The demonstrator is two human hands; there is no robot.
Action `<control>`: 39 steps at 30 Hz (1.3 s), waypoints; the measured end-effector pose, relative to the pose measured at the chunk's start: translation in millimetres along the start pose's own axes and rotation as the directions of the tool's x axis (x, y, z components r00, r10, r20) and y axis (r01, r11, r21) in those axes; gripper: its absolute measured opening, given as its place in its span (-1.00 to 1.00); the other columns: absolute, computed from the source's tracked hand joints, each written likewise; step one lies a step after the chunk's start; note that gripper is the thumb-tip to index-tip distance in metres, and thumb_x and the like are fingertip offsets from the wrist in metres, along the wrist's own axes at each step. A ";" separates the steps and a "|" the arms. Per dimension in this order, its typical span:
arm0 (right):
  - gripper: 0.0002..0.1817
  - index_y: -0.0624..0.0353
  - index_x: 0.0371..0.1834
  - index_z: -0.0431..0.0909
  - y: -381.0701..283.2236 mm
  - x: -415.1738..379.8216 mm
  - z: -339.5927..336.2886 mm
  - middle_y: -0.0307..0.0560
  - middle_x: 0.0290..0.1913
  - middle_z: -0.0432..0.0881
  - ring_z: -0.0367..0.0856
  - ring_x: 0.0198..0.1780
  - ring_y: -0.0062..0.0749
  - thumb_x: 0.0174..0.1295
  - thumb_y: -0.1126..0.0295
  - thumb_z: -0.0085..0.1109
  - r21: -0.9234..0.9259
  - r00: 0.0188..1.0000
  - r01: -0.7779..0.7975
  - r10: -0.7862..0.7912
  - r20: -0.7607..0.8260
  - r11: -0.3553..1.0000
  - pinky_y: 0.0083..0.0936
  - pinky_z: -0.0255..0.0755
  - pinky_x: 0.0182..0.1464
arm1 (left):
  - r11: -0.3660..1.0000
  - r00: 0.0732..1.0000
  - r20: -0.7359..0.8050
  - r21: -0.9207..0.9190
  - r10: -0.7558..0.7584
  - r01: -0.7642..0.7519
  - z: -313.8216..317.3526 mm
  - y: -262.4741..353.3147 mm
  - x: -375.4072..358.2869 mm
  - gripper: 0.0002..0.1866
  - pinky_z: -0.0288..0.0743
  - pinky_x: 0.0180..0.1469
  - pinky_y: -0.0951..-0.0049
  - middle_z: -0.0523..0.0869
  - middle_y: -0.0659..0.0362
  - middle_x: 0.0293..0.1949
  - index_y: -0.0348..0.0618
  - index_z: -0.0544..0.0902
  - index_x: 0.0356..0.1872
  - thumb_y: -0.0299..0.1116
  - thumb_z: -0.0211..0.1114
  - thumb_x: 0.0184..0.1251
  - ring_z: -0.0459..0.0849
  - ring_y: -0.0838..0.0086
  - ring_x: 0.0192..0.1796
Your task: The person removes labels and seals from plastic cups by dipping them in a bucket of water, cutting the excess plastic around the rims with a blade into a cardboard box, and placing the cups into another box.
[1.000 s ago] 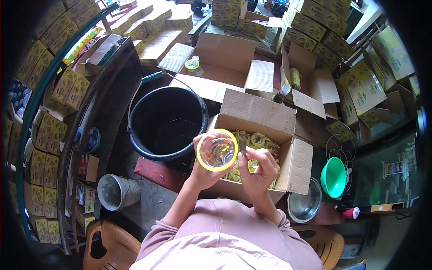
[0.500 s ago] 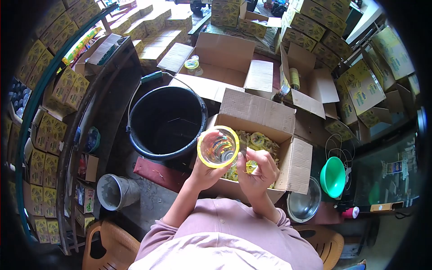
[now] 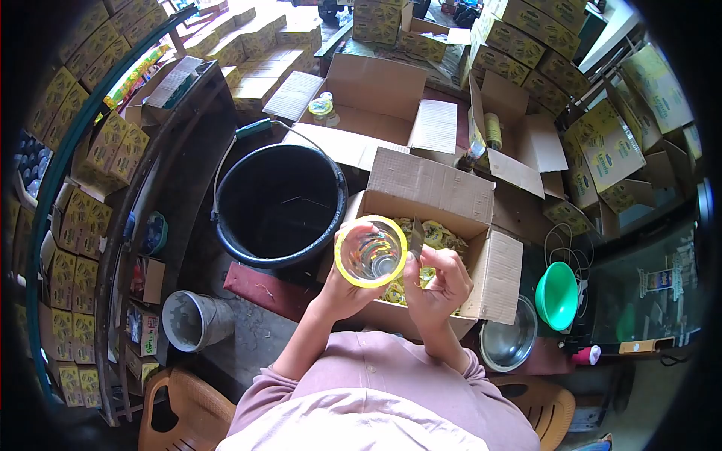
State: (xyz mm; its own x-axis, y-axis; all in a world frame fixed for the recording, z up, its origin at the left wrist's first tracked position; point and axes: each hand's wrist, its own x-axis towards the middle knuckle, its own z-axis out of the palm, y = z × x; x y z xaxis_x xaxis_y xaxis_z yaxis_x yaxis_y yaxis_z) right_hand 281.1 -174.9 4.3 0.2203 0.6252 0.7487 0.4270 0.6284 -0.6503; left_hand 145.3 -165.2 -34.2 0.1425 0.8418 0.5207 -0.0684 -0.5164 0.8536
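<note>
My left hand (image 3: 342,295) is wrapped round a clear plastic container (image 3: 368,254) with a yellow rim, its open mouth facing up toward me. Coloured print shows through its wall. Close at the right side of that rim, my right hand (image 3: 440,289) pinches a thin, dark, blade-like piece (image 3: 416,231) between thumb and fingers. Both hands are over the near side of an open cardboard box (image 3: 502,274), in which yellow-and-clear scraps (image 3: 444,239) lie.
A large black bucket (image 3: 340,203) stands to the left of the box, and a grey bucket (image 3: 214,319) on the floor. To the right are a steel bowl (image 3: 526,327) and a green bowl (image 3: 555,293). Another open carton (image 3: 376,86) with yellow-lidded tubs (image 3: 323,111) stands beyond.
The container has moved slightly right and down in my left hand. My right hand has shifted a little right with the dark piece, which stays by the rim.
</note>
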 end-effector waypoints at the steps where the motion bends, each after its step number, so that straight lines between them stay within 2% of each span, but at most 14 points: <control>1: -0.80 0.25 -0.39 0.57 -0.5 -0.7 -0.8 -0.11 -0.57 0.55 0.53 -0.56 -0.52 -0.14 0.65 0.28 0.014 1.000 0.000 0.000 -0.002 1.000 -0.66 0.38 -0.50 | 1.000 1.000 0.000 0.010 0.005 -0.005 -0.6 -0.2 0.2 -0.28 0.33 0.13 0.40 0.25 0.04 0.05 -0.22 0.19 0.15 -0.51 0.37 -0.10 0.38 0.33 0.12; 4: -0.80 0.25 -0.40 0.57 -3.4 -3.1 -1.3 -0.11 -0.57 0.55 0.54 -0.56 -0.51 -0.14 0.65 0.28 0.025 1.000 0.024 -0.025 0.002 0.999 -0.65 0.38 -0.50 | 1.000 1.000 -0.004 0.008 -0.014 0.014 0.1 0.2 -0.4 -0.28 0.33 0.13 0.41 0.25 0.04 0.05 -0.22 0.19 0.15 -0.52 0.36 -0.10 0.38 0.33 0.12; 7: -0.76 0.29 -0.33 0.53 0.2 -8.9 -2.0 -0.16 -0.50 0.50 0.45 -0.47 -0.57 -0.13 0.66 0.26 0.051 0.998 0.027 -0.029 0.046 0.998 -0.69 0.32 -0.39 | 1.000 1.000 0.003 0.008 -0.002 0.002 0.5 -2.2 -0.1 -0.28 0.34 0.12 0.41 0.25 0.04 0.05 -0.22 0.19 0.15 -0.52 0.36 -0.10 0.38 0.33 0.12; 14: -0.79 0.23 -0.40 0.57 -3.3 -2.0 -0.7 -0.11 -0.55 0.56 0.53 -0.57 -0.44 -0.16 0.64 0.31 -0.104 0.994 0.106 -0.106 0.008 0.989 -0.62 0.39 -0.50 | 0.999 1.000 0.015 0.054 0.000 -0.001 -2.6 -4.4 -1.5 -0.27 0.32 0.14 0.36 0.27 0.02 0.05 -0.22 0.22 0.12 -0.43 0.43 -0.12 0.36 0.27 0.13; 19: -0.78 0.24 -0.38 0.58 -2.6 4.1 -2.2 -0.12 -0.55 0.56 0.53 -0.56 -0.45 -0.16 0.65 0.30 -0.106 0.994 0.107 -0.103 0.041 0.989 -0.61 0.39 -0.49 | 0.974 0.996 0.075 0.217 0.049 -0.064 -6.4 -0.1 0.6 -0.25 0.27 0.15 0.31 0.32 -0.02 0.03 -0.23 0.23 0.12 -0.42 0.44 -0.16 0.33 0.19 0.13; 20: -0.78 0.24 -0.38 0.58 -1.1 4.5 -2.4 -0.12 -0.55 0.56 0.53 -0.55 -0.47 -0.16 0.65 0.30 -0.056 0.997 0.066 -0.064 0.042 0.996 -0.62 0.39 -0.49 | 0.966 0.994 0.094 0.245 0.062 -0.083 -6.9 2.0 1.0 -0.25 0.26 0.15 0.31 0.33 -0.02 0.03 -0.23 0.23 0.12 -0.43 0.44 -0.17 0.33 0.17 0.13; 22: -0.78 0.25 -0.37 0.58 3.1 4.0 -2.5 -0.12 -0.56 0.56 0.54 -0.54 -0.49 -0.16 0.66 0.29 0.044 0.999 -0.015 0.013 0.050 0.999 -0.63 0.39 -0.48 | 0.983 0.997 0.079 0.181 0.025 -0.039 -7.4 -1.6 -1.3 -0.24 0.27 0.15 0.32 0.33 -0.02 0.03 -0.23 0.22 0.12 -0.44 0.43 -0.17 0.33 0.19 0.13; 25: -0.78 0.25 -0.37 0.58 3.2 -0.6 -5.1 -0.11 -0.55 0.57 0.54 -0.54 -0.52 -0.15 0.65 0.29 0.018 0.996 -0.082 0.082 0.029 0.996 -0.65 0.40 -0.47 | 0.995 0.999 0.047 0.096 -0.012 0.007 -6.9 -3.2 -2.6 -0.24 0.27 0.16 0.33 0.32 -0.01 0.04 -0.23 0.22 0.13 -0.45 0.43 -0.17 0.33 0.22 0.14; 32: -0.79 0.27 -0.38 0.57 0.3 -7.4 -4.8 -0.10 -0.54 0.58 0.55 -0.54 -0.52 -0.15 0.65 0.29 0.027 0.999 -0.021 0.020 0.038 0.999 -0.66 0.40 -0.47 | 0.999 0.999 0.038 0.030 -0.022 0.021 -3.3 -3.9 -3.0 -0.24 0.31 0.14 0.35 0.29 -0.01 0.07 -0.24 0.20 0.14 -0.45 0.42 -0.14 0.36 0.25 0.14; 39: -0.79 0.26 -0.38 0.57 -0.5 -1.4 -3.4 -0.10 -0.53 0.58 0.55 -0.54 -0.52 -0.15 0.63 0.30 -0.022 1.000 0.016 -0.016 0.007 1.000 -0.66 0.41 -0.47 | 0.986 0.993 0.113 0.161 0.013 -0.031 -6.8 -3.5 -2.4 -0.25 0.33 0.14 0.37 0.30 0.00 0.06 -0.24 0.21 0.14 -0.47 0.42 -0.14 0.37 0.27 0.14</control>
State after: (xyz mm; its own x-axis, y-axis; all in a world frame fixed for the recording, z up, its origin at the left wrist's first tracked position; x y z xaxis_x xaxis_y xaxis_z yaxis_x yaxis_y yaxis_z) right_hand 283.5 -177.7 4.1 0.2074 0.6180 0.7583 0.4497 0.6282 -0.6349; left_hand 138.5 -164.4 -38.3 0.2526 0.8116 0.5267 0.0871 -0.5613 0.8230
